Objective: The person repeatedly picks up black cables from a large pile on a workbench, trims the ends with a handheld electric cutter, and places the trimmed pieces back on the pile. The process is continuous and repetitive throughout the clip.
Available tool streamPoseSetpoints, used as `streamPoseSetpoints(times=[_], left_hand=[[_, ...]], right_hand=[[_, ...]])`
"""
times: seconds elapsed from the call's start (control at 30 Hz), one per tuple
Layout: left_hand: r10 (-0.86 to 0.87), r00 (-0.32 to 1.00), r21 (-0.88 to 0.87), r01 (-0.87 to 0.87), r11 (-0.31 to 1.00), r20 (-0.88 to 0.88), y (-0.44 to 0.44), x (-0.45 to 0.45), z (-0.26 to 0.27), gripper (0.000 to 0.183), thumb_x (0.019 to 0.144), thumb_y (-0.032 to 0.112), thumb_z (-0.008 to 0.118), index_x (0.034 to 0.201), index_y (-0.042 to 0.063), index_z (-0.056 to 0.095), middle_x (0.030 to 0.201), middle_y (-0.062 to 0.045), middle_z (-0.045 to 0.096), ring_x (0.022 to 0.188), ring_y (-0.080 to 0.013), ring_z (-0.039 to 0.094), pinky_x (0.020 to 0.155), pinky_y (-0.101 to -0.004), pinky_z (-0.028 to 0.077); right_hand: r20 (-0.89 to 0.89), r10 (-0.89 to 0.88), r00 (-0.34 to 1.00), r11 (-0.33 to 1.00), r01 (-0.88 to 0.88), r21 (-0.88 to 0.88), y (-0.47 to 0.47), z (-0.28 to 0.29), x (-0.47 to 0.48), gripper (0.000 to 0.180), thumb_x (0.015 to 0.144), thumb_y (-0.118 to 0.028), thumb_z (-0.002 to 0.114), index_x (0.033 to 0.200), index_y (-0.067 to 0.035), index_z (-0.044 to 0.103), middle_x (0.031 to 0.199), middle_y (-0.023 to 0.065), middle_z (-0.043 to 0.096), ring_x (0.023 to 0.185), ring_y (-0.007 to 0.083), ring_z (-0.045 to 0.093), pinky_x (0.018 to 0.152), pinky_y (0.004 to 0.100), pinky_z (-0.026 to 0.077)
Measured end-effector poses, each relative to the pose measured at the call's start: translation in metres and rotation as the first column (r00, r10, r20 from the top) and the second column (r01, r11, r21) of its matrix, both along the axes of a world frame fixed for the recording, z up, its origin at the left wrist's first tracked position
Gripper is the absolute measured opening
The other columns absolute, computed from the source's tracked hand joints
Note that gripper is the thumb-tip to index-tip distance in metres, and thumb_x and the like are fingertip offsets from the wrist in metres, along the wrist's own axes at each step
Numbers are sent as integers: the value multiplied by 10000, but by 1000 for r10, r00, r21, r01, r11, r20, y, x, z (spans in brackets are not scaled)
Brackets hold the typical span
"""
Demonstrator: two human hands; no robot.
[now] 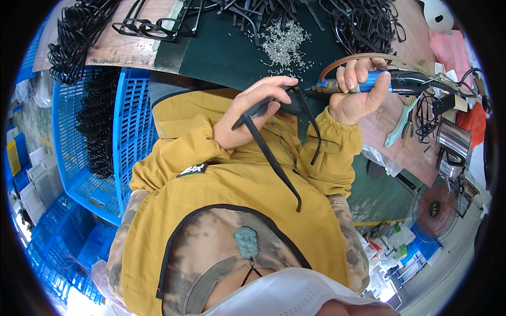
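Observation:
My left hand (247, 108) is closed around the front of a black glasses frame (272, 162) with dark lenses. Both temples stick out towards me, one on each side of the hand. In my right hand (357, 98) lies a powered screwdriver (409, 82) with a blue and black body, pointing left. Its tip is close to the hinge at the right end of the frame; whether they touch I cannot tell. A brown hose (355, 57) arches over the tool. Beyond my hands, small metal screws (282, 45) are heaped on the dark green mat (213, 55).
Black frames and temples (363, 23) pile up at the back; more frames (81, 35) are stacked left. A blue plastic crate (134, 130) beside me holds further frames. Right are a turquoise-handled brush (401, 124), cables, a metal kettle (454, 136) and a fan (435, 209).

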State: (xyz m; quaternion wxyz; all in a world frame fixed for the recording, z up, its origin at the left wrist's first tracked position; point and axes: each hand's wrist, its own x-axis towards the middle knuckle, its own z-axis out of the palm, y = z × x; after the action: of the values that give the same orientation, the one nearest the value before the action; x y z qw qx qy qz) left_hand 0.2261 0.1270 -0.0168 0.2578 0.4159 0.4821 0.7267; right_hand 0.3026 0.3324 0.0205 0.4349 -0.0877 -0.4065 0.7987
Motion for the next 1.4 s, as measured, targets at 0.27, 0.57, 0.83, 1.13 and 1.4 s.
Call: streamPoseSetpoints(times=[0.27, 0.57, 0.83, 1.13, 1.4], left_hand=[[13, 999, -73, -9, 997, 53, -9, 6, -15, 313, 881, -201, 514, 1070, 27, 617, 1396, -182, 601, 867, -156, 588, 781, -266, 491], [-26, 992, -130, 42, 991, 123, -13, 1, -15, 129, 1014, -77, 497, 1027, -11, 607, 1398, -309, 556, 1298, -363, 582, 1071, -463, 511], [32, 994, -87, -23, 996, 102, -9, -1, -15, 238, 874, -197, 533, 957, 13, 611, 1362, -179, 638, 948, -173, 660, 831, -270, 532], [-60, 990, -76, 70, 995, 124, -13, -7, -17, 89, 1016, -51, 527, 1006, -12, 606, 1372, -307, 569, 1303, -383, 575, 1026, -465, 547], [-68, 994, -127, 79, 989, 90, -11, -10, -9, 112, 1010, -63, 521, 1008, -5, 616, 1396, -273, 562, 1300, -345, 582, 1030, -444, 551]], right_hand=[[51, 86, 995, 994, -89, 66, -20, 6, -17, 281, 1018, -308, 589, 1163, -67, 576, 756, 34, 512, 546, 127, 484, 443, 246, 344], [55, 24, 998, 998, -27, 54, -16, 5, -16, 302, 1027, -310, 562, 1226, -82, 557, 757, 41, 501, 552, 127, 487, 451, 241, 356], [94, -2, 996, 999, -3, 53, -27, 14, -21, 204, 1025, -270, 556, 1059, -68, 546, 723, 44, 477, 530, 127, 469, 445, 251, 358], [117, -49, 992, 999, 51, -14, -19, 8, -29, 225, 1028, -264, 544, 1053, -40, 538, 727, 55, 474, 519, 135, 455, 426, 254, 348], [80, -1, 997, 998, -3, 55, -16, 4, -21, 228, 1017, -238, 561, 1119, -34, 550, 730, 53, 493, 538, 139, 484, 434, 256, 370]])
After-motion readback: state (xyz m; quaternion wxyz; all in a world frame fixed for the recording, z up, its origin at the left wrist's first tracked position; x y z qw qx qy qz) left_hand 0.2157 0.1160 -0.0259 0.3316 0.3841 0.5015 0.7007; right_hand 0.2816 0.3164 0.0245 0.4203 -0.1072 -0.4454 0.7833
